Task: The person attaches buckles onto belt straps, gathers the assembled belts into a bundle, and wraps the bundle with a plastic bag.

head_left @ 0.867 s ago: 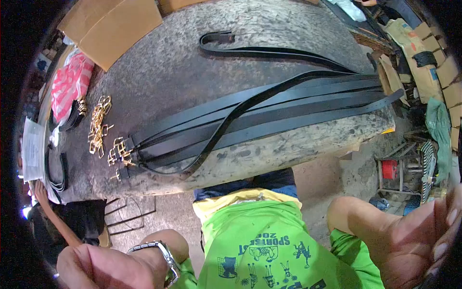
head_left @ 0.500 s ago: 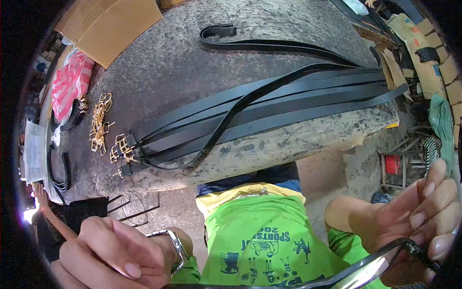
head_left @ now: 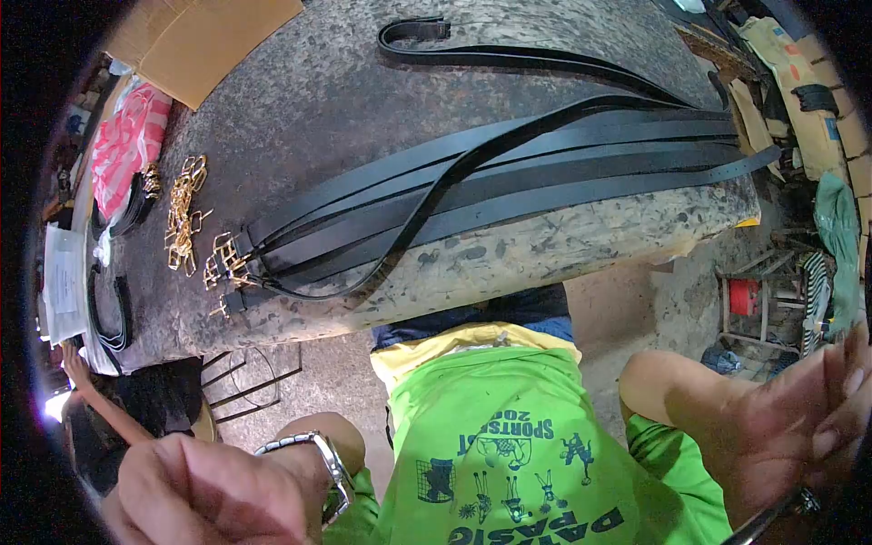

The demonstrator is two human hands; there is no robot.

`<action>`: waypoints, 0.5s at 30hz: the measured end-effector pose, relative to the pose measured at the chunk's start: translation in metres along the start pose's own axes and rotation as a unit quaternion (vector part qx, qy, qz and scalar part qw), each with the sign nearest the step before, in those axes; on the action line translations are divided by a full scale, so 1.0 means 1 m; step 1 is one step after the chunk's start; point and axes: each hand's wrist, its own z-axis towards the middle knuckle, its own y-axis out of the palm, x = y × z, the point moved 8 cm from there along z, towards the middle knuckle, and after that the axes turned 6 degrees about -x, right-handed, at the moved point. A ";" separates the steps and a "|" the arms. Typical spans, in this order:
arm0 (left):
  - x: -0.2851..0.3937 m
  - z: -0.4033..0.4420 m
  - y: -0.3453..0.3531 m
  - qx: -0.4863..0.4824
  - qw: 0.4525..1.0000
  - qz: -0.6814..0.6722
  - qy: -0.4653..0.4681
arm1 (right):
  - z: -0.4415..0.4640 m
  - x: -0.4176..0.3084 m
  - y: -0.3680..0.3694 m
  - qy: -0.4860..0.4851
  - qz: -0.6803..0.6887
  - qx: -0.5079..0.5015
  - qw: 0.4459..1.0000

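Observation:
At the lower left, my left hand (head_left: 204,490) has curled fingers; what they hold, if anything, is hidden. A metal-band watch (head_left: 318,454) circles that wrist. My right hand (head_left: 799,436), blurred and partly cut off at the lower right, is closed at a thin dark-rimmed item (head_left: 770,521) with a shiny spot, showing only at the bottom edge. Both hands are raised near the camera, apart from the table (head_left: 300,109). On it lie long black straps (head_left: 509,177), with gold-coloured buckles (head_left: 227,263) at their left ends and a chain-like pile of buckles (head_left: 184,218) beside them.
A cardboard box (head_left: 204,45) stands at the upper left, near a pink-and-white cloth bag (head_left: 132,145). Another person's arm (head_left: 104,400) reaches the table's left edge. A stool-like frame (head_left: 767,291) with a red item stands on the floor at right.
The dark-rimmed item, visible across the bottom half a second ago, is now mostly out of view. My right hand's fingers have shifted to the edge, and the table appears higher in the picture.

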 end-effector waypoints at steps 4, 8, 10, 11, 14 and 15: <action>0.003 -0.023 -0.002 0.170 0.965 0.074 0.183 | 0.039 0.029 0.024 0.000 0.026 0.032 0.999; 0.013 -0.024 -0.007 0.176 0.958 0.075 0.213 | 0.014 0.008 0.020 -0.013 0.049 0.059 0.997; 0.013 -0.024 -0.006 0.182 0.954 0.081 0.226 | -0.040 -0.022 -0.010 -0.029 0.058 0.070 0.995; 0.012 -0.024 -0.006 0.185 0.951 0.083 0.234 | -0.019 -0.007 -0.005 -0.038 0.061 0.074 0.995; 0.012 -0.021 -0.006 0.192 0.940 0.089 0.270 | 0.019 0.008 0.019 -0.068 0.059 0.087 0.992; 0.013 -0.019 -0.006 0.193 0.936 0.088 0.280 | 0.051 0.020 0.038 -0.076 0.058 0.092 0.991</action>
